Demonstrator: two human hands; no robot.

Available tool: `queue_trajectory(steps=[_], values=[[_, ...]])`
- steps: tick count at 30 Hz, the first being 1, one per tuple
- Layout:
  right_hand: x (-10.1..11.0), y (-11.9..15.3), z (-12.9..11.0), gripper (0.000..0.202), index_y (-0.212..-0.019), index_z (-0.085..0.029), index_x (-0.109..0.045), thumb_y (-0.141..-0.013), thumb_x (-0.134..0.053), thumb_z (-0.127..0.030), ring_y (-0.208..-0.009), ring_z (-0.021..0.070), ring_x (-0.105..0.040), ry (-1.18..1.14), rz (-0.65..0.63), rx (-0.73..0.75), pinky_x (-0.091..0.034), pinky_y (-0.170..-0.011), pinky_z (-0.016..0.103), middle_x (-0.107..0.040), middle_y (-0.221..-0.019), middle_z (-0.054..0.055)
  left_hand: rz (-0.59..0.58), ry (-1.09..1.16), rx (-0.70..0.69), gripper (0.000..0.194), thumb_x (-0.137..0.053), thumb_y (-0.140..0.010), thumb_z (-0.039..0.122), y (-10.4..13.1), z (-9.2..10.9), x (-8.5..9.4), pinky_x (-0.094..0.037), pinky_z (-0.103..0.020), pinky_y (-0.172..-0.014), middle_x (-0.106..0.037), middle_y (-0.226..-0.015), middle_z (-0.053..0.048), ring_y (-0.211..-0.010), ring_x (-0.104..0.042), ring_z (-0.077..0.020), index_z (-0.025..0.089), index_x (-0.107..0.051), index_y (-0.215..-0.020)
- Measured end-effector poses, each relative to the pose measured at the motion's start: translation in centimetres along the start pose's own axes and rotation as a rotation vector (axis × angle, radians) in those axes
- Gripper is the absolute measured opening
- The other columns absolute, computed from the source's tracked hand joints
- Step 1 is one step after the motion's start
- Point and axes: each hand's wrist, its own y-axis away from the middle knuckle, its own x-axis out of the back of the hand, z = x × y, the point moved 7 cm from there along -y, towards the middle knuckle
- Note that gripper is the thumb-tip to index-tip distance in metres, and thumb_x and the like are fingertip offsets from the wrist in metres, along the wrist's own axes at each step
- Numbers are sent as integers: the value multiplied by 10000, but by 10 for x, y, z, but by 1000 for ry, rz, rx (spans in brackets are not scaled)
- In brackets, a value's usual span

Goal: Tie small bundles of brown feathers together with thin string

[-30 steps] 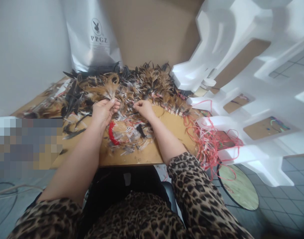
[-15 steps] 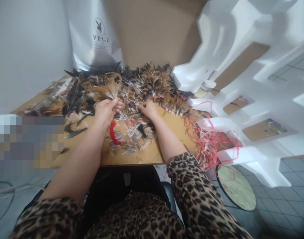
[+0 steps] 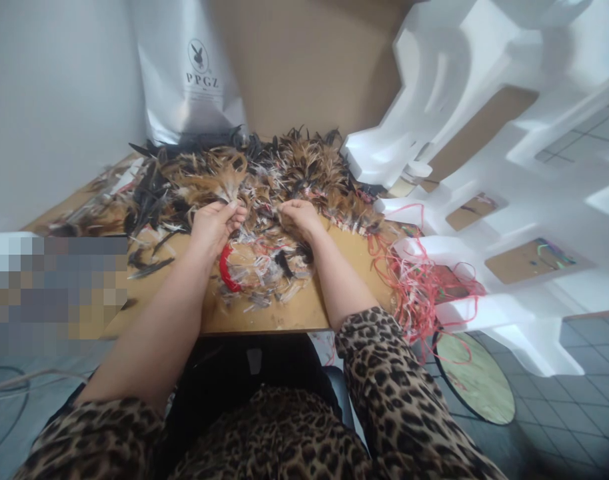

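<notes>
My left hand (image 3: pixel 217 223) pinches the base of a fan of brown feathers (image 3: pixel 229 181), which point up and away from me. To its right, my right hand (image 3: pixel 299 217) is closed at the near side of the feather pile (image 3: pixel 314 163); what its fingertips hold, if anything, is too small to name. Black, brown and white feathers spread across the back of the wooden table (image 3: pixel 354 267). Between my forearms, near the front edge, a red strip (image 3: pixel 228 268) curves beside a heap of white feather scraps (image 3: pixel 264 273).
A tangle of pink-red ties (image 3: pixel 419 293) hangs at the table's right. Large white foam pieces (image 3: pixel 544 240) stand beyond it, above a round green-topped object (image 3: pixel 474 377). A silver bag (image 3: pixel 189 80) stands behind the pile, and the area at left is pixelated.
My right hand has moved slightly back from the pile, toward me. My left hand stays nearly in place with the feathers, a touch lower and to the right.
</notes>
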Motion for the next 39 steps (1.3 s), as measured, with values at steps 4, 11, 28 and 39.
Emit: queue_trajectory(steps=[4,11,28,39], values=[[-5,5,-9,237,-686,-156,-558,-553,-701,-291,-457,38,-390,-311,-66,-69,-268,-421,163,-513,-531,-51,-52,-14,105,132,-675,-688,201,2,-8,-4,-435,-132,-471,-684,-718,-94,-545,-606,-72,81,-636,-727],[-34,16,-23,282,-707,-161,-533,-564,-724,-311,-464,28,-399,-499,-145,-42,-269,-423,153,-503,-549,-69,-219,49,292,89,-655,-699,103,10,-22,-19,-465,-120,-495,-698,-846,-140,-613,-639,-85,66,-647,-779],[-52,26,-25,243,-739,-161,-565,-636,-669,-355,-518,32,-431,-317,-41,71,-343,-489,154,-561,-643,-43,-166,122,355,23,-631,-720,64,8,-29,-16,-451,-86,-448,-675,-690,-96,-502,-588,-47,64,-640,-741],[-46,32,-35,142,-740,-163,-539,-720,-558,-302,-582,58,-474,-58,104,285,-397,-599,182,-541,-642,-41,-131,55,325,86,-635,-710,59,9,-30,-14,-457,-107,-461,-657,-634,-89,-497,-595,-62,71,-594,-636]])
